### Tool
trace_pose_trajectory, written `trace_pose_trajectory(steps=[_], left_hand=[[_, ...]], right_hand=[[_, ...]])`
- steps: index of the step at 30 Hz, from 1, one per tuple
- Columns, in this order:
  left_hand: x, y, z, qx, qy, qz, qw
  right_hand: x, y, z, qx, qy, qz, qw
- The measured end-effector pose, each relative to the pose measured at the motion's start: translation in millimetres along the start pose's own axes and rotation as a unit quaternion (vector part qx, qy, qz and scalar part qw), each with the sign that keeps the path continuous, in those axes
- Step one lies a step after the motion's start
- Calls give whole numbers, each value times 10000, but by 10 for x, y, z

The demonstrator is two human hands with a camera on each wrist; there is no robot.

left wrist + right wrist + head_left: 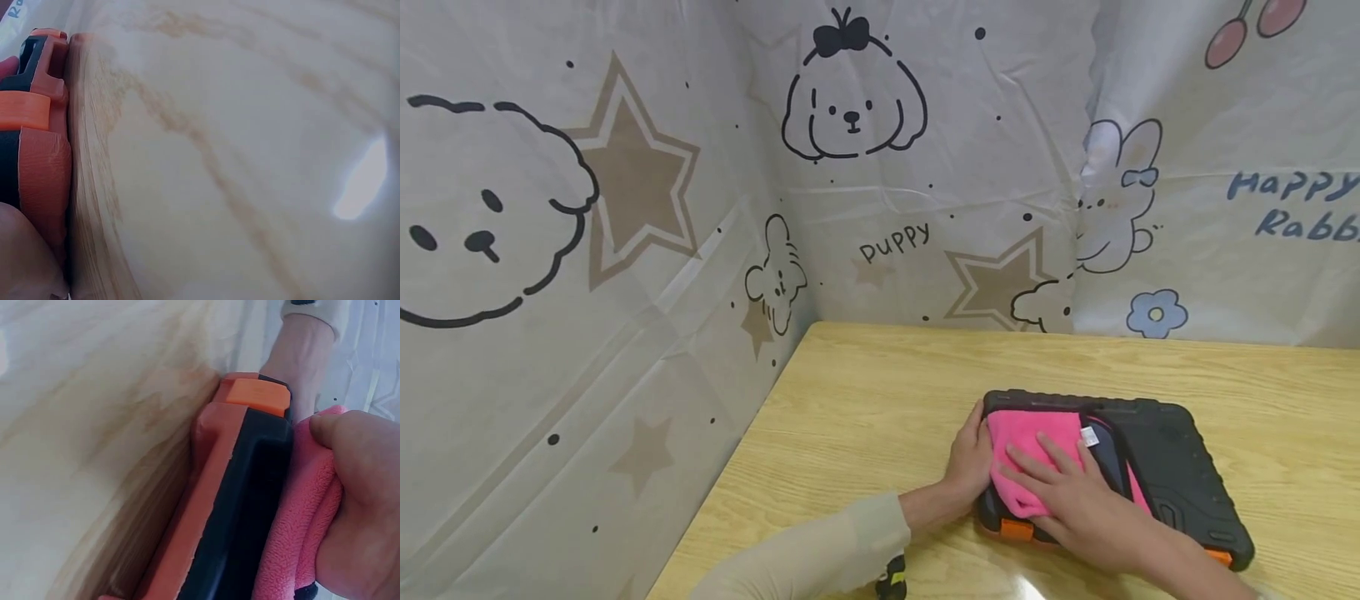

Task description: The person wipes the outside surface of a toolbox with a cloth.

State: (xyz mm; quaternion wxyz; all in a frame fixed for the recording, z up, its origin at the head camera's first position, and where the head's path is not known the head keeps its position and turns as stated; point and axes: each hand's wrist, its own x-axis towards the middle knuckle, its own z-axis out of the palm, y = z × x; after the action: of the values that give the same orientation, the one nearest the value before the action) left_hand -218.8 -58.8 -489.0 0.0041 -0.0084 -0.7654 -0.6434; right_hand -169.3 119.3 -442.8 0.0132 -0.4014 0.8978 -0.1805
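A black hard case with orange latches lies flat on the table. On the left part of its lid rests a folded pink cloth with a dark panel and a white tag. My right hand presses on the cloth with its fingers spread. Along the left side of the case, my left hand braces the edge, its fingers extended. In the right wrist view, the cloth hangs in soft folds beside the black and orange-red case wall. The left wrist view shows only part of the case.
The light wood-grain table runs back to a hanging printed sheet with puppies, stars and a rabbit. This sheet also covers the left side. By my left cuff is a small black and yellow-green item.
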Motion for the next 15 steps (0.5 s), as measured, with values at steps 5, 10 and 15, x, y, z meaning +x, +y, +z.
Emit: trace_pose_trajectory(steps=[5,10,15], left_hand=[[2,9,-14,-8,-112,136,9998],[4,11,-13,201,-144,177,9995],[-2,18,-12,413,-140,263,9987]], right_hand=[[-16,-12,29,-441,-33,-178,9989],[-54,-11,35,-721,97,-264,9970],[-75,-2,49,-1001,104,-281,9945]])
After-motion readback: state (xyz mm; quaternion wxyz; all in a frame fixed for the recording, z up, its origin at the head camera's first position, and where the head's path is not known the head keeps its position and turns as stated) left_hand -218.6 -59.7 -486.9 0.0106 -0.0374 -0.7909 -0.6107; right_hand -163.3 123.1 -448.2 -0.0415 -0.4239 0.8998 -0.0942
